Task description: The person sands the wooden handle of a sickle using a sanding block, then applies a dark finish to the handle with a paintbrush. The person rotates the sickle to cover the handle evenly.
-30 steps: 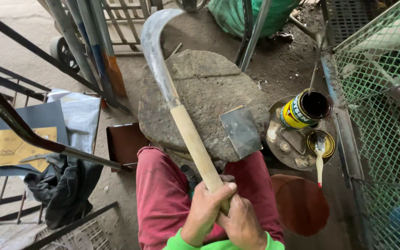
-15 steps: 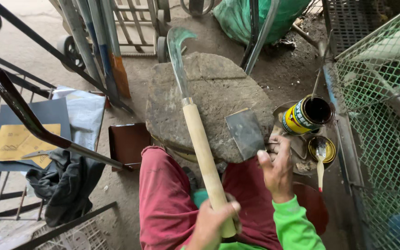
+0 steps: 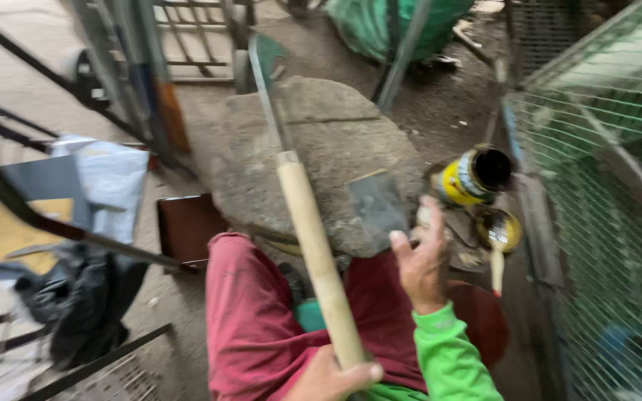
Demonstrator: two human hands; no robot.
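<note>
We wear a bright green long-sleeved top; its right sleeve (image 3: pixel 451 356) ends in a ribbed cuff at the wrist, and a strip of the same green shows low in the frame near the left hand (image 3: pixel 332 380). Our trousers (image 3: pixel 250 327) are a faded, dusty red with creased, worn cloth over both knees. Both hands are bare: the right hand (image 3: pixel 421 260) has no glove, ring or watch.

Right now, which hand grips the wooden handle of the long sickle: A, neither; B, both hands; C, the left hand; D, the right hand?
C: the left hand wraps the sickle handle's lower end, while the right hand reaches toward the flat blade on the stone.
</note>
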